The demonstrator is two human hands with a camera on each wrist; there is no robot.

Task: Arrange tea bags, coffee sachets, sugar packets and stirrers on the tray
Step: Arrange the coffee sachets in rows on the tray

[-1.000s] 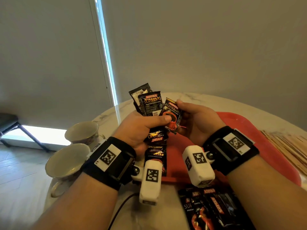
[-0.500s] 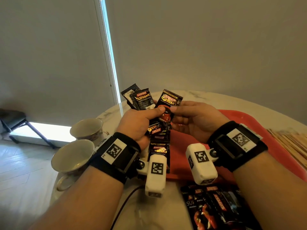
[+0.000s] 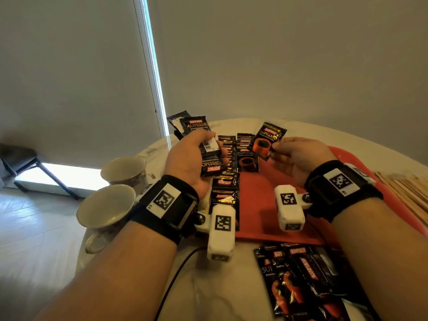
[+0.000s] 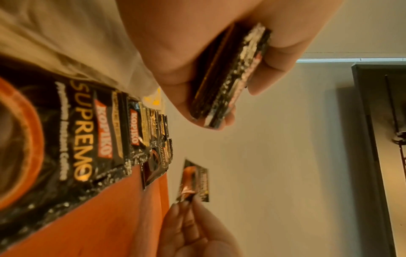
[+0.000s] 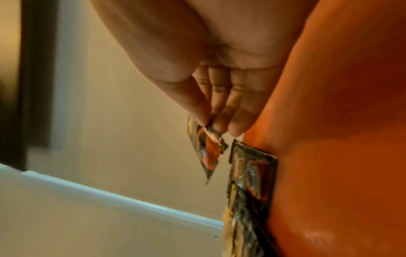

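Loose coffee sachets [image 3: 305,281]: black, overlapping heap on the marble table [image 3: 231,293], nearest edge, right of centre, just short of the tray.

Black cable [image 3: 176,274]: runs across the table top, left of that heap.

Red tray [image 3: 261,205]: flat on the table, centre to right.

Sachet row [image 3: 224,193]: black packets overlapped in a line along the tray's left side, running from near to far; a second short line [image 3: 246,156] lies beside it at the far end.

Two cups [image 3: 105,208]: pale, empty, on the table's left edge, one behind the other.

Wooden stirrers [image 3: 407,191]: bundle lying on the table at the right, beyond the tray's edge.

Left hand [image 3: 190,163]: raised above the row, fingers and thumb curled round a stack of sachets [image 3: 203,144], seen edge-on in the left wrist view [image 4: 228,78].

Right hand [image 3: 298,158]: raised above the tray, thumb and fingertips pinching the lower corner of a single sachet [image 3: 266,141], tilted, clear of the tray and of the rows; the pinch shows in the right wrist view [image 5: 206,149].
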